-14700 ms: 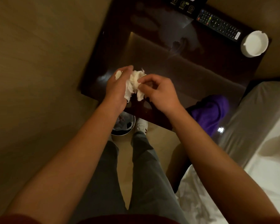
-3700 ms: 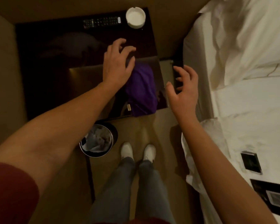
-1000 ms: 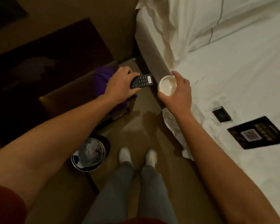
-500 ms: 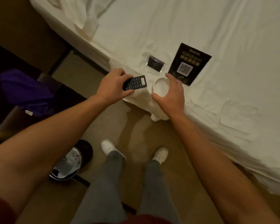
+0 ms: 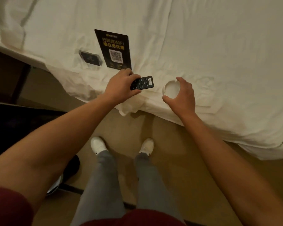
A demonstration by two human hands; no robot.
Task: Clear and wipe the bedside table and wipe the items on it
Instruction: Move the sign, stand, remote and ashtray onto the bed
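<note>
My left hand [image 5: 119,86] grips a black remote control [image 5: 143,82] low over the edge of the white bed [image 5: 219,54]. A white ashtray [image 5: 171,90] lies on the sheet just to the right of the remote. My right hand [image 5: 182,93] hovers around the ashtray with its fingers spread and relaxed, not holding it. A black WiFi card with a code square [image 5: 114,49] and a small clear-framed dark block [image 5: 90,58] lie on the bed beyond my left hand. The dark bedside table [image 5: 10,121] shows at the left edge.
My two white shoes [image 5: 98,145] stand on the tan floor beside the bed. A bin's metal rim [image 5: 55,185] peeks out under my left forearm. A pillow [image 5: 10,22] lies at the bed's upper left.
My view has swung onto the bed. My right hand has set the ashtray down on the sheet and let go. My left hand still holds the remote, now lower over the bed.
</note>
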